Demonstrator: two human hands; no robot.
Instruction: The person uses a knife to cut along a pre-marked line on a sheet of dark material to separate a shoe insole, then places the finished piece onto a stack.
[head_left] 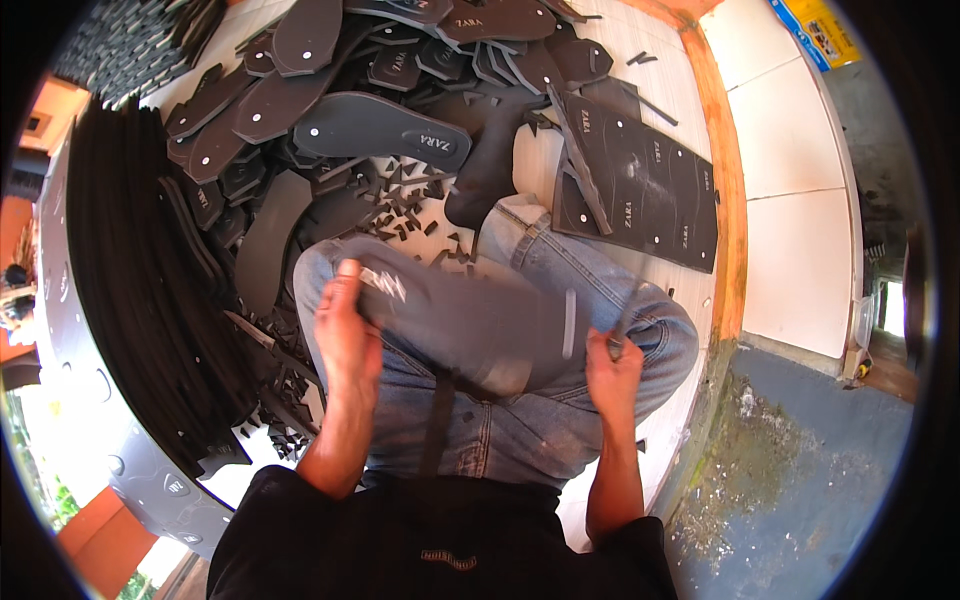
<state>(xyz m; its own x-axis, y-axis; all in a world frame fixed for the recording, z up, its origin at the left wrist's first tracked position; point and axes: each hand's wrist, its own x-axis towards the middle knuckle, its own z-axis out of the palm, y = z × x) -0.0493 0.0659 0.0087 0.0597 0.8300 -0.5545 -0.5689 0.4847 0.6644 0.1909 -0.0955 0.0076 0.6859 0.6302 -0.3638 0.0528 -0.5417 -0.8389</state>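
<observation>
Across my lap, blurred by motion, lies a dark grey foam sole point(465, 325) with pale printing near its left end. My left hand point(345, 325) is closed on that end, thumb on top. At the other end of the sole, my right hand point(612, 370) is closed around a thin, dark, blade-like tool point(624, 318), its shape smeared. Whether these right fingers also touch the sole I cannot tell. Beyond my knees a heap of cut-out dark soles point(385, 130) spreads over the floor, with many small foam offcuts point(405, 210) next to it.
To my left stands a tall stack of dark foam sheets point(150, 280). A printed foam sheet point(640, 180) lies right of my foot, with a cut strip point(580, 165) over it. An orange-brown wooden edge point(728, 190) borders the pale floor, with a grey stained floor point(800, 470) beyond.
</observation>
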